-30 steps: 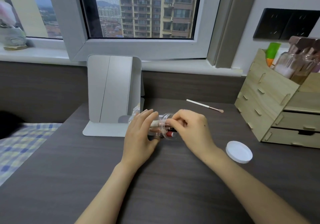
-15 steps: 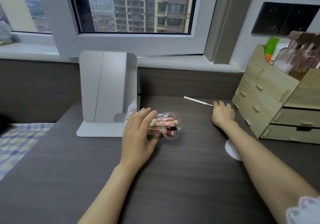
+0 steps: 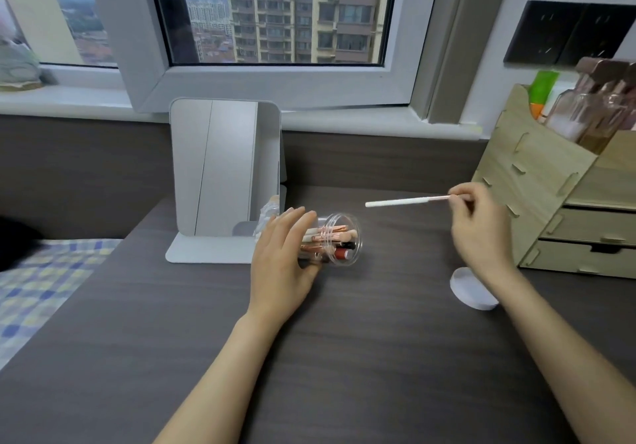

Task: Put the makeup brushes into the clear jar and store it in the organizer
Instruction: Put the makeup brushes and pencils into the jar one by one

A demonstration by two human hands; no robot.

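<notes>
The clear jar lies on its side on the dark desk, its mouth facing right, with several pink and white makeup brushes inside. My left hand grips the jar's body from the left. My right hand pinches the bristle end of a thin white makeup brush and holds it level above the desk, its handle pointing left toward the jar. The wooden organizer stands at the right.
The jar's white lid lies on the desk under my right wrist. A grey folding mirror stands behind the jar. Bottles and a green tube fill the organizer's top. A checked blanket lies at the left.
My right hand left the jar, reached to the brush lying at the back of the desk, and has lifted it off the surface. My left hand stayed on the jar.
</notes>
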